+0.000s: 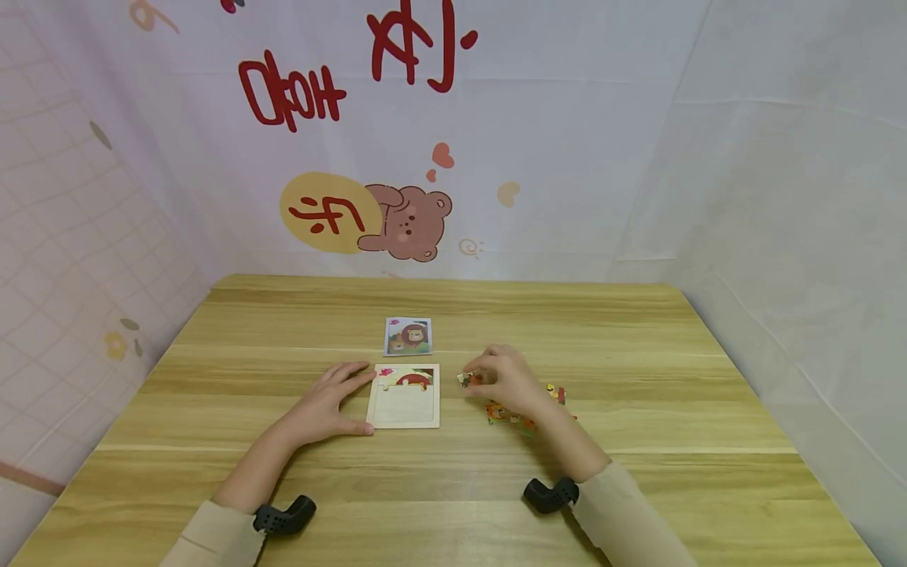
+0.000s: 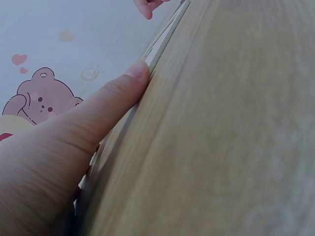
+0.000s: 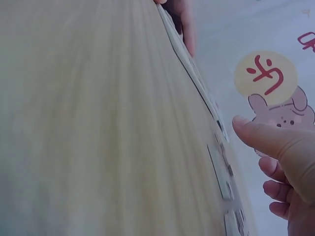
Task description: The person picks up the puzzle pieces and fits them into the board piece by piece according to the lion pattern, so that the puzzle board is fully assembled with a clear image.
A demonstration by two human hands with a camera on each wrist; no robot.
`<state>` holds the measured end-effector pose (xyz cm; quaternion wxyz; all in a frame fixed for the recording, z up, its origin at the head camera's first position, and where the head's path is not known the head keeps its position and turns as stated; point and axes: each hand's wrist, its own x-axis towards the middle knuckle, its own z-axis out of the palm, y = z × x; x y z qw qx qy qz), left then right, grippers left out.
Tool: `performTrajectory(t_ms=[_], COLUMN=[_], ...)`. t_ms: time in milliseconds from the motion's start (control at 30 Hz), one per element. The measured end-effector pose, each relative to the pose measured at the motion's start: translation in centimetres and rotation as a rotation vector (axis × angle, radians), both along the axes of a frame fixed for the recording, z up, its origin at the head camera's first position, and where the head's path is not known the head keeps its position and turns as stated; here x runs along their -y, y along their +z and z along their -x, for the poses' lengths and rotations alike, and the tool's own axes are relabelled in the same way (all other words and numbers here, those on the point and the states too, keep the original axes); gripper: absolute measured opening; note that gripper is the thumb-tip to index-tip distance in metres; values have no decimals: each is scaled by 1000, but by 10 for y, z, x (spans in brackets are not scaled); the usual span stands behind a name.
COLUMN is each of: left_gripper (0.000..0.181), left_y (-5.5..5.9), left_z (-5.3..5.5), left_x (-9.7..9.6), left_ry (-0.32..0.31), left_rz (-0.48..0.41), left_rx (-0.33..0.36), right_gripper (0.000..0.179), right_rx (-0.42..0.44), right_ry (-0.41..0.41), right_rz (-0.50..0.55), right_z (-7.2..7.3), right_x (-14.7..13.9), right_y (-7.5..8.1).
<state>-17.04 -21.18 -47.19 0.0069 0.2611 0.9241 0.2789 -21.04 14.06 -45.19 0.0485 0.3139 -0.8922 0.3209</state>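
Note:
My left hand [image 1: 327,405] lies at the left side of a pale, shallow puzzle board [image 1: 404,409], its fingers spread. In the left wrist view its thumb [image 2: 115,96] touches the board's edge. Picture pieces fill the top of the board, and the lower part is bare. To the right, my right hand [image 1: 509,381] is over a small puzzle piece [image 1: 465,379], thumb and fingers on either side of it. The right wrist view shows the thumb [image 3: 266,137] apart from the curled fingertips, with no piece visible between. Loose puzzle pieces [image 1: 524,425] lie under the right forearm.
A lion picture card [image 1: 408,337] lies just beyond the board. The wood-grain table [image 1: 453,488] meets a printed cloth backdrop [image 1: 553,157] at its far edge. Each wrist wears a black device [image 1: 285,516], beside a beige sleeve.

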Motion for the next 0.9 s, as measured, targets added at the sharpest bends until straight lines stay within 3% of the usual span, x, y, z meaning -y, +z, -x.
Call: performTrajectory(t_ms=[267, 667, 900], left_gripper=[98, 101, 100], left_y=[0, 0, 0], left_z=[0, 1, 0], left_x=[0, 0, 0], left_ry=[3, 5, 5], left_rz=[-1, 13, 8], left_rx=[17, 34, 31], right_gripper=[31, 34, 31], right_rx=[74, 141, 127], right_ry=[-6, 51, 74], right_rz=[-24, -83, -93], right_z=[7, 22, 28], right_x=[-13, -19, -18], right_y=[-4, -10, -12])
